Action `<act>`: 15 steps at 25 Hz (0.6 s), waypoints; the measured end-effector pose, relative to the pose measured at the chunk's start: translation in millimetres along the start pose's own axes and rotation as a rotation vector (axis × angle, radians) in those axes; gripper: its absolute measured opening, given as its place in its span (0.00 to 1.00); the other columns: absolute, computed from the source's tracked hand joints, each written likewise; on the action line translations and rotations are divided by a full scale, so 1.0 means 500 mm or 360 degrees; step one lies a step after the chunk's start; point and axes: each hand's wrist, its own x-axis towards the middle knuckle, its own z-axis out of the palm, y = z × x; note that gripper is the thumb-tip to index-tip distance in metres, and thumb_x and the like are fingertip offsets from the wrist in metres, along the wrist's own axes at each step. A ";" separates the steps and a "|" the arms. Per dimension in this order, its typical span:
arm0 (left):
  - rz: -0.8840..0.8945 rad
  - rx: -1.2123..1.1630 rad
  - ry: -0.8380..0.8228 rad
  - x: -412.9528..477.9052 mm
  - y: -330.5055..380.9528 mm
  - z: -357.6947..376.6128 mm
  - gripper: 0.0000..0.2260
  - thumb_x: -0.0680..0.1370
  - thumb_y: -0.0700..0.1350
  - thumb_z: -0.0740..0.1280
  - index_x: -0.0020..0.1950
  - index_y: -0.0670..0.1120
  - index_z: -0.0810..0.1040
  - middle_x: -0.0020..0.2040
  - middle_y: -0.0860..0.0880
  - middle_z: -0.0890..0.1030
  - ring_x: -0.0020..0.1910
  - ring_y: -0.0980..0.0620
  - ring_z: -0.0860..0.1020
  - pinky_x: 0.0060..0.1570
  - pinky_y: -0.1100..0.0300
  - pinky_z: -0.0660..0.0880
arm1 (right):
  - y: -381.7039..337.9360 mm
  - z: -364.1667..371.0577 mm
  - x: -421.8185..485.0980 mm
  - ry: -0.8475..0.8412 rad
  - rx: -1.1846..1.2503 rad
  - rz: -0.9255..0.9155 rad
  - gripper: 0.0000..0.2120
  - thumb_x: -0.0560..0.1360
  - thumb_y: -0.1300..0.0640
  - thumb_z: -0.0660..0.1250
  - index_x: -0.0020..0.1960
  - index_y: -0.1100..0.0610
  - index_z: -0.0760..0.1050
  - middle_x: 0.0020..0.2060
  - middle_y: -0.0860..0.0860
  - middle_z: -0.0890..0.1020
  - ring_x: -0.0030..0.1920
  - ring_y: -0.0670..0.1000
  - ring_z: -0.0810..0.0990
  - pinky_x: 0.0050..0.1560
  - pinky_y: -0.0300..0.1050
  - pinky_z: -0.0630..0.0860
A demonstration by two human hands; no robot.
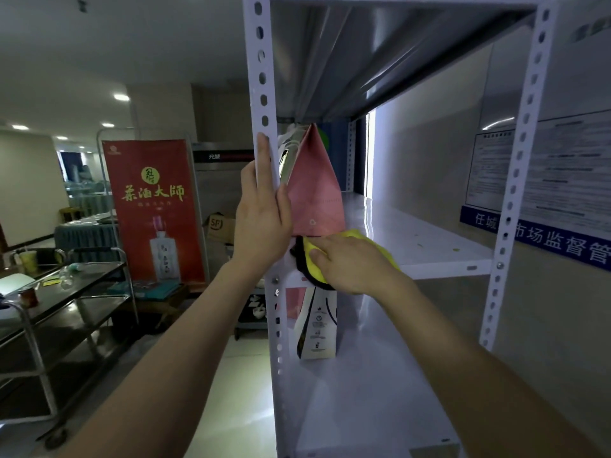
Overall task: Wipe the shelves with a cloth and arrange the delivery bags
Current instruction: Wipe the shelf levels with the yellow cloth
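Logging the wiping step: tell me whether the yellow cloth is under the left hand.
No, the yellow cloth lies under the right hand, while the left hand holds the upright post.

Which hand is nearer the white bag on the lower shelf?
Right. The right hand presses the yellow cloth just above the white bag; the left hand holds the post higher up.
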 end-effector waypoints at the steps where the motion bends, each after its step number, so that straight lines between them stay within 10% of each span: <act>1: -0.0003 0.0024 0.0004 -0.001 0.001 -0.001 0.31 0.89 0.42 0.58 0.90 0.44 0.48 0.73 0.40 0.71 0.38 0.58 0.70 0.36 0.67 0.68 | -0.024 0.007 0.003 0.0019 -0.0014 -0.0048 0.21 0.89 0.47 0.50 0.75 0.50 0.73 0.70 0.51 0.79 0.67 0.55 0.77 0.67 0.52 0.72; 8: -0.0006 0.0146 -0.0086 0.001 0.008 -0.019 0.32 0.89 0.45 0.58 0.90 0.46 0.46 0.75 0.42 0.71 0.33 0.50 0.72 0.30 0.51 0.75 | 0.075 -0.035 -0.043 -0.0199 0.0223 0.0015 0.24 0.87 0.39 0.55 0.81 0.38 0.65 0.78 0.42 0.70 0.76 0.48 0.68 0.66 0.40 0.63; 15: 0.0010 0.0263 -0.0174 0.001 0.016 -0.040 0.32 0.90 0.44 0.59 0.90 0.43 0.46 0.77 0.39 0.70 0.41 0.45 0.76 0.38 0.43 0.78 | -0.044 0.014 0.004 -0.0030 -0.0006 -0.0099 0.22 0.87 0.44 0.53 0.78 0.43 0.70 0.74 0.45 0.75 0.73 0.54 0.72 0.73 0.59 0.66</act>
